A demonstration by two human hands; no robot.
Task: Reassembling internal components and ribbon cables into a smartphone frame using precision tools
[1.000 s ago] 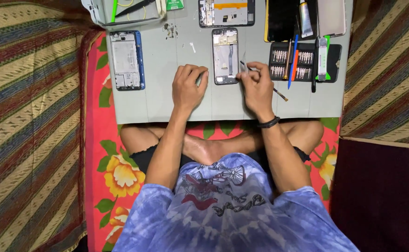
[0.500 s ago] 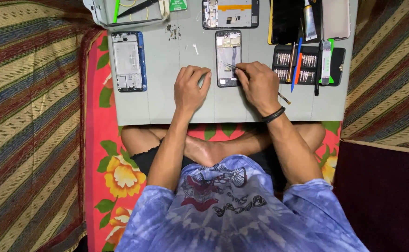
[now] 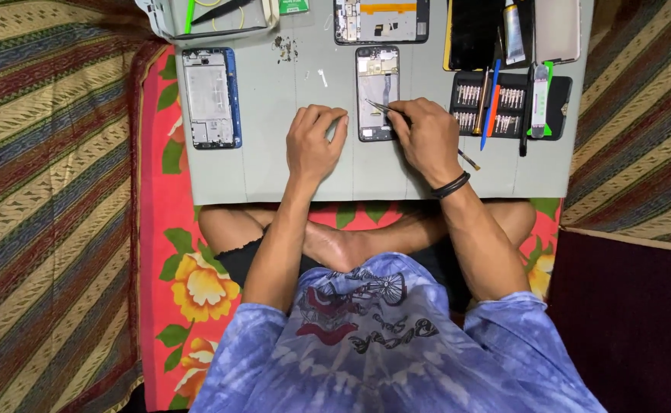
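We see an opened phone lying flat on the grey surface, its long side running away from the person, and it sits between the two hands. Our right hand lies just to the right of the phone, clenched around a pair of thin metal tweezers whose tips reach over the phone's inner frame near its middle. A black band circles the right wrist. Our left hand rests on the surface just left of the phone, fingers curled down with the fingertips close to the phone's lower left edge; we cannot tell whether it pinches anything small, and it does not seem to touch the phone.

Well to the left lies a second phone body with a blue rim, apart from both hands. Beyond the opened phone, at the far edge of the surface, lies another dismantled phone frame. To the right of the right hand sits a black screwdriver bit case, with a blue and orange tool laid across it. A dark screen panel lies beyond the case. A small white part lies loose on the surface above the left hand. A tray stands at the far left corner.
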